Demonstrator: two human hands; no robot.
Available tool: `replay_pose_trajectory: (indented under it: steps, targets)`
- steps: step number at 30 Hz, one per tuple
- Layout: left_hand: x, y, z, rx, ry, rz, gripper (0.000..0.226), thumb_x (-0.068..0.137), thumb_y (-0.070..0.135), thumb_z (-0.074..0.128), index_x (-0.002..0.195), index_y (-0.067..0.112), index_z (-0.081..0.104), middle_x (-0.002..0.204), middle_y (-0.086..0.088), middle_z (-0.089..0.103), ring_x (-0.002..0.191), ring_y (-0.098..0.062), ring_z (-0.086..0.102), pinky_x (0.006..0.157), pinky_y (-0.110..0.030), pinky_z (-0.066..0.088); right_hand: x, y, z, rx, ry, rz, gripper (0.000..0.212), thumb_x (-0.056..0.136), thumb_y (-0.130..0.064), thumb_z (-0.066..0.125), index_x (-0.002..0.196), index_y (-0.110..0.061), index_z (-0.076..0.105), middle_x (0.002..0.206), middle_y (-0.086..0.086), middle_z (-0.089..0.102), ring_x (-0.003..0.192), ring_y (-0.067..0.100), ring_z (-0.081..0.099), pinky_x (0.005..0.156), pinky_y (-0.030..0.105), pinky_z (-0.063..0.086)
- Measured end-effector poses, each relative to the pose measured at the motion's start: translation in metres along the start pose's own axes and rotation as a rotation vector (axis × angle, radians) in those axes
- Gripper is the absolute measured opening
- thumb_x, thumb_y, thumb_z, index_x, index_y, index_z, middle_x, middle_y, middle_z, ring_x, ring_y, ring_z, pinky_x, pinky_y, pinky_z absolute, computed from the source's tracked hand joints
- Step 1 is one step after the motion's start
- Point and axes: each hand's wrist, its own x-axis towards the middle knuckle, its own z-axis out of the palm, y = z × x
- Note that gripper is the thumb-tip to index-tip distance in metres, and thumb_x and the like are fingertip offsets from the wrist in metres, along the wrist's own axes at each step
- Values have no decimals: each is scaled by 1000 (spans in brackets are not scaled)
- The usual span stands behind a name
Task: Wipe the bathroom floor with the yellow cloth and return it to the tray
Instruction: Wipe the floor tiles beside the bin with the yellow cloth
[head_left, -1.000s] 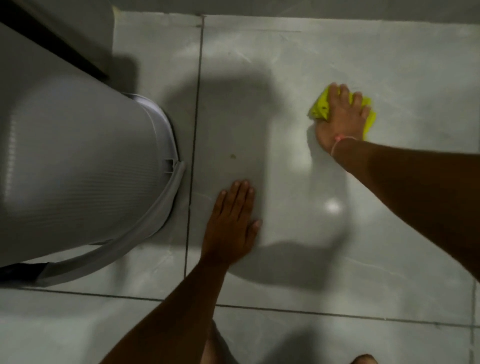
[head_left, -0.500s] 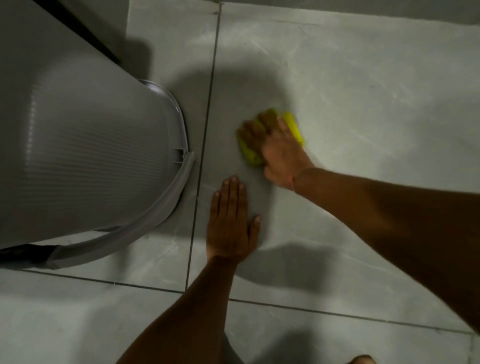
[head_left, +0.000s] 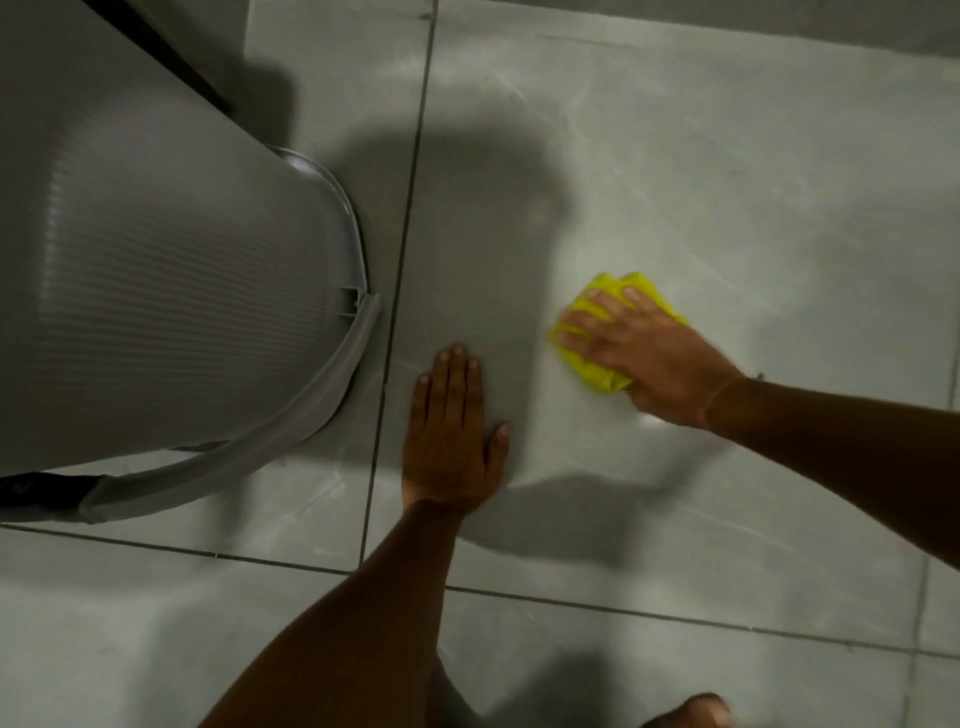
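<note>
The person's right hand (head_left: 654, 358) presses flat, fingers spread, on a bunched bright yellow cloth (head_left: 618, 332), pinning it to the pale grey glossy tiled floor (head_left: 727, 182). The cloth lies well to the right of the tall grey ribbed plastic bin (head_left: 171, 291), on the large tile just beyond the dark grout line that runs past the bin's base. The left hand (head_left: 452, 431) lies open, palm down, fingers together, on the same tile between the bin and the cloth, holding nothing; it looks like a prop for the body's weight.

The wiping step seems to be under way: the cloth is on the floor and under pressure. How much of the floor is already wiped cannot be judged, since the tiles look evenly clean and shiny on either side of the cloth. No tray shows anywhere near the bin, so the return of the cloth is not yet done and appears to be the whole remaining half of the task.
</note>
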Motion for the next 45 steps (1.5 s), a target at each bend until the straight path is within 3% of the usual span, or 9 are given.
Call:
replay_pose_trajectory:
  steps: [4, 9, 15, 21, 29, 36, 38, 42, 45]
  targets:
    - [2, -1, 1, -4, -16, -6, 75, 100, 48, 28, 159, 1, 25, 168, -21, 20, 158, -35, 16, 129, -49, 15, -2, -31, 8, 183, 188, 488, 96, 63, -12, 62, 151, -25, 26, 160, 6, 27, 148, 39, 15, 119, 59, 6]
    - [3, -1, 1, 20, 2, 0, 76, 99, 47, 35, 159, 1, 24, 167, -22, 22, 158, -35, 18, 130, -48, 11, -71, -82, 41, 94, 82, -40, 59, 89, -18, 38, 147, -27, 36, 155, 0, 38, 146, 33, 27, 119, 54, 17]
    - [2, 0, 1, 51, 7, 14, 77, 99, 46, 33, 159, 0, 23, 167, -22, 23, 157, -37, 18, 129, -50, 12, -59, -78, 38, 286, 157, 492, 80, 72, -24, 52, 149, -27, 32, 158, 2, 31, 148, 34, 18, 121, 55, 10]
    - [10, -9, 0, 60, -15, 108, 79, 99, 48, 32, 160, 0, 18, 168, -23, 17, 158, -37, 13, 130, -49, 9, -116, -120, 75, 116, 167, -21, 47, 97, -22, 41, 144, -29, 43, 152, 2, 43, 143, 34, 33, 117, 56, 23]
    - [49, -23, -11, 84, -23, 281, 78, 100, 48, 34, 157, -4, 25, 166, -26, 21, 157, -40, 18, 129, -52, 14, -84, -119, 59, 271, 186, 598, 79, 75, -19, 51, 151, -17, 26, 157, 5, 33, 147, 35, 23, 120, 56, 14]
    - [106, 5, -23, 79, -42, 209, 78, 100, 49, 30, 160, 0, 19, 169, -23, 15, 158, -38, 12, 129, -51, 10, -128, -170, 85, 280, 95, 200, 78, 73, -9, 36, 149, -25, 32, 156, 0, 37, 145, 33, 26, 120, 54, 17]
    - [115, 8, -24, 76, -41, 189, 78, 101, 50, 29, 160, 1, 16, 170, -22, 12, 159, -37, 9, 130, -50, 8, -149, -144, 86, 263, 105, 316, 74, 76, -9, 33, 148, -24, 33, 155, 5, 38, 145, 37, 25, 117, 59, 22]
    - [115, 10, -19, 64, -14, 205, 78, 102, 49, 30, 161, 1, 14, 170, -22, 11, 159, -38, 8, 130, -51, 7, -126, -88, 70, 344, 214, 912, 73, 81, -9, 50, 150, -18, 28, 157, 11, 32, 145, 40, 23, 118, 59, 16]
    - [115, 8, -20, 60, -5, 209, 77, 102, 49, 31, 160, 1, 15, 169, -22, 12, 159, -38, 9, 130, -51, 7, -72, -97, 52, 422, 322, 977, 68, 84, -12, 54, 149, -15, 32, 156, 13, 34, 144, 42, 25, 118, 60, 13]
